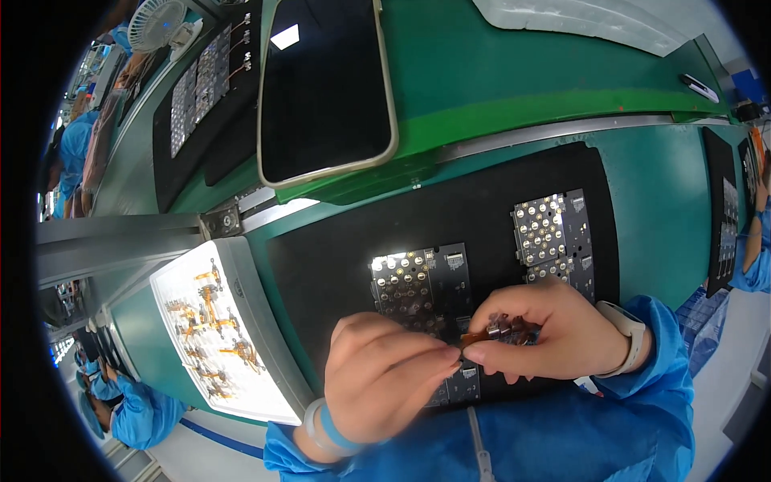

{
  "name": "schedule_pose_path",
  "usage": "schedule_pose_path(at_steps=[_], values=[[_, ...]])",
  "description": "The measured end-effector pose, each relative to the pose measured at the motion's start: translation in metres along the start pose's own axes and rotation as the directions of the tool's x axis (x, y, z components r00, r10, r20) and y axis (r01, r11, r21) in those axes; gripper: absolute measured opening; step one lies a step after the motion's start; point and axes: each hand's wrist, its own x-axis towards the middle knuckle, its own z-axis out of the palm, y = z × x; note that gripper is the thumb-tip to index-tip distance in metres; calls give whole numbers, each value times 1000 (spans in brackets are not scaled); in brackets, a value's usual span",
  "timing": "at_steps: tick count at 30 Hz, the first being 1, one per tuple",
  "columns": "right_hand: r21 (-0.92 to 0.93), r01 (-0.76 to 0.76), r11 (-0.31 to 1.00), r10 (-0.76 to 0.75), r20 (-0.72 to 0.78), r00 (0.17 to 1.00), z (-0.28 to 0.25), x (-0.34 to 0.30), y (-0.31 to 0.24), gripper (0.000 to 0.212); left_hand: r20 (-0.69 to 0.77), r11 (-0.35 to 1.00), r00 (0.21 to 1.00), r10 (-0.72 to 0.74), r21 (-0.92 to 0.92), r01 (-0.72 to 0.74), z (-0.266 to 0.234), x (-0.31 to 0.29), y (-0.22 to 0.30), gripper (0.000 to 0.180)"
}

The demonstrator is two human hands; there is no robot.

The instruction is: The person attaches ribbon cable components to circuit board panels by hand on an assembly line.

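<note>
My right hand [554, 331] is closed around several small flexible circuit pieces [507, 328], brown-orange with dark metallic ends. Its thumb and forefinger meet the fingertips of my left hand [385, 373], which are pressed together in a pinch at the tip of one orange strip. Whatever lies inside the left fingertips is too small to make out. Beneath both hands lies a black circuit board [418, 281] with rows of round metallic contacts, partly covered by the left hand. A second pair of boards [552, 229] lies to the right, its near end hidden behind the right hand.
The boards rest on a black mat [329, 249] on a green bench. A bright white tray [277, 365] with loose orange flex circuits [210, 309] stands at left. On the raised green shelf are a large phone [325, 88] and a marker [700, 87]. Co-workers in blue [144, 414] sit nearby.
</note>
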Motion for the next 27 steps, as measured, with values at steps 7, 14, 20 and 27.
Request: schedule_pose_path(at_steps=[7,14,20,27], values=[[-362,102,927,-182,-192,964,-6,2,0,19,75,908,995,68,409,-93,13,-3,0,25],[-405,-16,914,-183,-449,875,-10,9,6,21,-85,764,982,-171,618,187,11,-1,-3,28],[-451,-19,893,-209,-450,868,-10,10,9,22,134,864,989,-59,504,-16,21,0,-2,37],[-457,-16,889,-215,-447,868,-11,13,14,23,195,799,980,-32,595,-92,27,-1,-4,42]])
